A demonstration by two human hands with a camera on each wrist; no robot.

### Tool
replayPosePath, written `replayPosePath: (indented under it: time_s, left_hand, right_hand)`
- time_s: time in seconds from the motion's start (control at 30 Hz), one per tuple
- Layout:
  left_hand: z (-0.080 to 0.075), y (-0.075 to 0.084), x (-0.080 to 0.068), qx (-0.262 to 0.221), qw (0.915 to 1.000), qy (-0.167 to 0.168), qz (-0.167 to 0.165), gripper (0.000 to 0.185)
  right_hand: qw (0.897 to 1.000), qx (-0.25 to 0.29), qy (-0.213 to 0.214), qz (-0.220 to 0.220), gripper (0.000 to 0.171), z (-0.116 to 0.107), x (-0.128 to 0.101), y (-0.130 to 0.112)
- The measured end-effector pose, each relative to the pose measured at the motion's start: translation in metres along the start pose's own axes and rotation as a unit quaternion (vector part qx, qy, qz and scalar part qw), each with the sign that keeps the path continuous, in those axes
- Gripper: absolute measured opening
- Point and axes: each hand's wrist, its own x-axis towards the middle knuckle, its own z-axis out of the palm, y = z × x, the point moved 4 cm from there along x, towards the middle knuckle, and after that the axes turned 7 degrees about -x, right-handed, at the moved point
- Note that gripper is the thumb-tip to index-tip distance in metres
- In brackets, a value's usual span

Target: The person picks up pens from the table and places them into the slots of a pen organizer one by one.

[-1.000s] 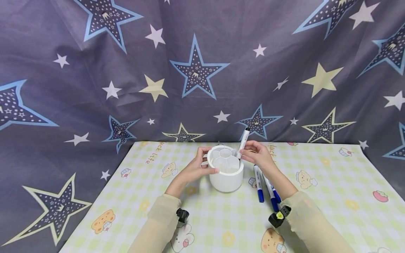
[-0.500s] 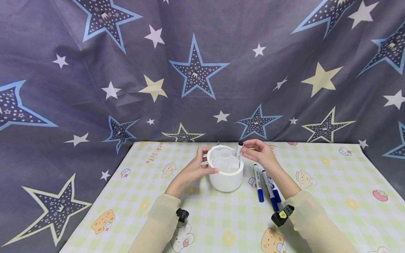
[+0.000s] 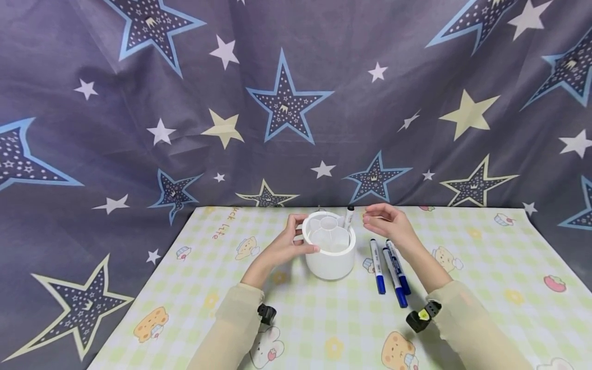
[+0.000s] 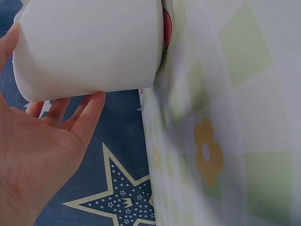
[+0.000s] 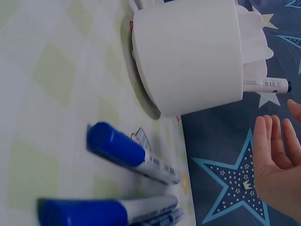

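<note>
A round white pen holder, divided inside by pale compartments, stands upright on the table. My left hand grips its left side, thumb over the front rim and fingers round by the side loops. One white marker with a black end stands in the holder at the back right, its top above the rim. Just right of that marker, apart from it, my right hand is raised with loosely bent fingers and holds nothing. In the right wrist view, a small gap separates the fingertips from the marker's end.
Three white markers with blue caps lie on the table right of the holder: a left marker, a middle marker and a right marker. A checked cloth covers the table. A star-patterned curtain hangs behind.
The marker in my right hand went down into the holder at the back right. My right hand let go of it and moved off to the right. My left hand stayed on the holder.
</note>
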Motion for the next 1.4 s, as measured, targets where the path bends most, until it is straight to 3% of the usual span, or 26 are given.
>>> replayPosePath:
  time_s: [0.9,1.4]
  left_hand:
    - [-0.002,-0.003,0.004,0.0,1.0,-0.004,0.0,0.082]
    - [-0.001,-0.003,0.003,0.002,1.0,-0.007,0.004,0.082]
  right_hand:
    - [0.999,-0.008,0.018,0.032,0.019,-0.043,-0.026,0.025]
    - [0.998,-0.007,0.014,0.054,0.029,-0.06,-0.033,0.038]
